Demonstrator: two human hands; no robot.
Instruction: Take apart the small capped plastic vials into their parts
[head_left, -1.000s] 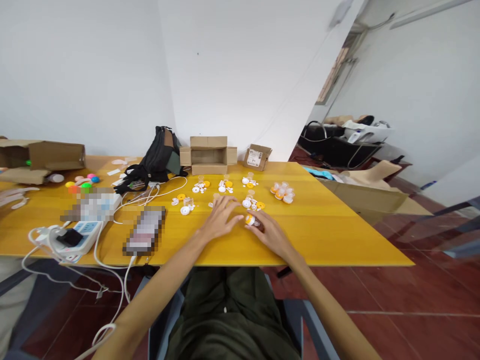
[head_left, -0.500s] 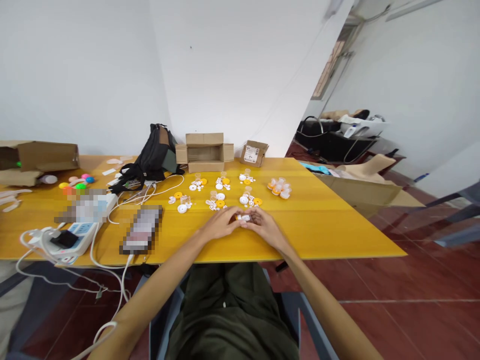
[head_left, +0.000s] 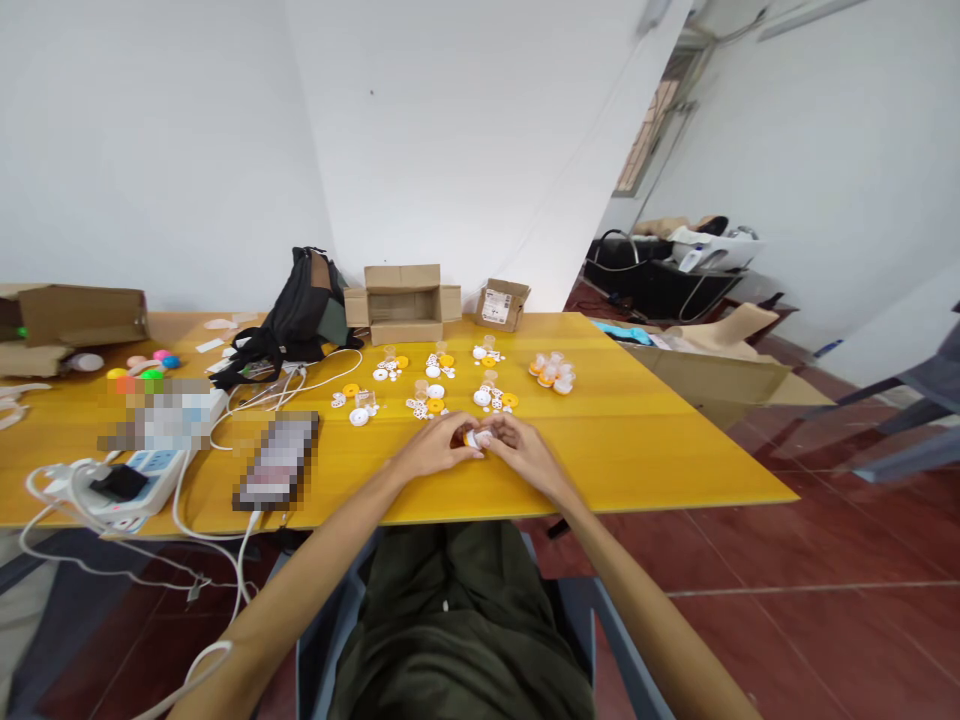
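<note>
Close to the table's front edge, my left hand (head_left: 438,446) and my right hand (head_left: 522,450) meet around a small white and orange plastic piece (head_left: 477,439). Fingers of both hands are closed on it and cover much of it, so its exact kind is hard to make out. Just beyond my hands lie small groups of parts: white round discs (head_left: 359,416), orange rings (head_left: 510,400), small clear cups (head_left: 366,398) and white pieces with holes (head_left: 415,408). Off to the right stands a cluster of clear-and-orange capped pieces (head_left: 553,373) that look put together.
On the yellow table (head_left: 637,450), a phone (head_left: 277,460) and a power strip (head_left: 161,470) with white cables lie at left. Behind them are coloured balls (head_left: 161,365) and a black backpack (head_left: 300,305). Open cardboard boxes (head_left: 405,330) stand at the back against the wall.
The piece between my hands has turned, and an orange part now shows beside the white. My fingers have shifted around it. The whole view has moved slightly.
</note>
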